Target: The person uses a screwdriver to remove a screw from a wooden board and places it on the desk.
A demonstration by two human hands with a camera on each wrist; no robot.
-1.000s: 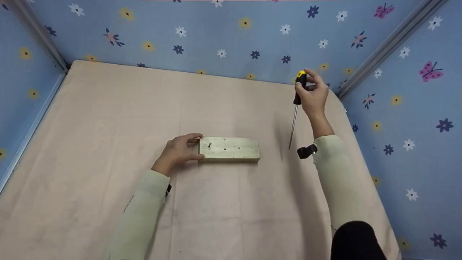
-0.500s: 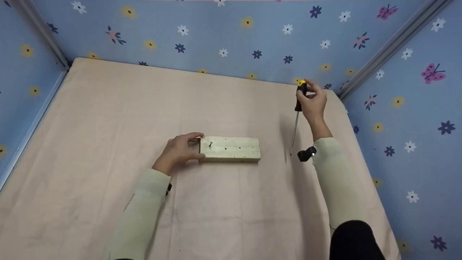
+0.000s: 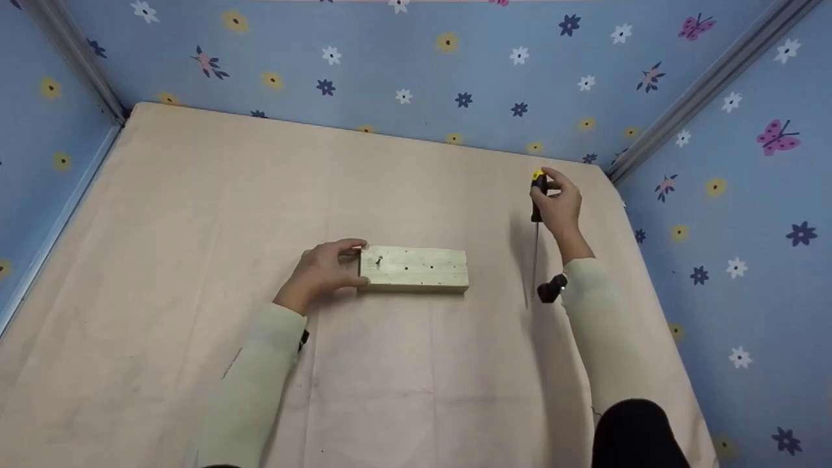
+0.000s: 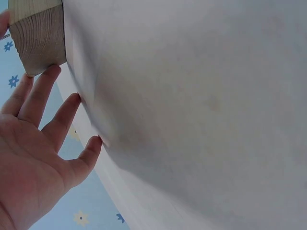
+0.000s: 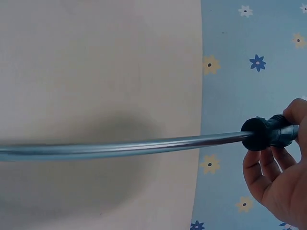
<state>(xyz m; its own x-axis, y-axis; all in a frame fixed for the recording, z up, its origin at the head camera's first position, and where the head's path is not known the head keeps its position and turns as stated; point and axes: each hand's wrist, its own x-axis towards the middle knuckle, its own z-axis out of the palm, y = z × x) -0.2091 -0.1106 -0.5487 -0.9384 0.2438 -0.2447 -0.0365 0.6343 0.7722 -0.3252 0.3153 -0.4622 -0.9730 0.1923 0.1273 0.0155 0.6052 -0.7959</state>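
Observation:
A pale wooden block [image 3: 416,268] lies flat on the cloth, with several small dark holes in its top. One screw [image 3: 379,260] stands partly out of the top near the block's left end. My left hand [image 3: 320,270] grips that end between thumb and fingers; the left wrist view shows the block's end grain [image 4: 41,38] with fingertips against its edge. Off to the right, my right hand [image 3: 560,203] holds a screwdriver [image 3: 539,201] by its black and yellow handle, shaft pointing down. In the right wrist view the metal shaft [image 5: 144,146] runs across the picture.
A beige cloth [image 3: 260,182] covers the table. Blue flowered wall panels [image 3: 390,65] rise at the back and on both sides, joined by metal corner posts. A black wrist camera [image 3: 552,288] sits at the right sleeve.
My right hand has come down and nearer with the screwdriver, whose shaft now hangs closer to vertical. The left hand and the wooden block have stayed in place.

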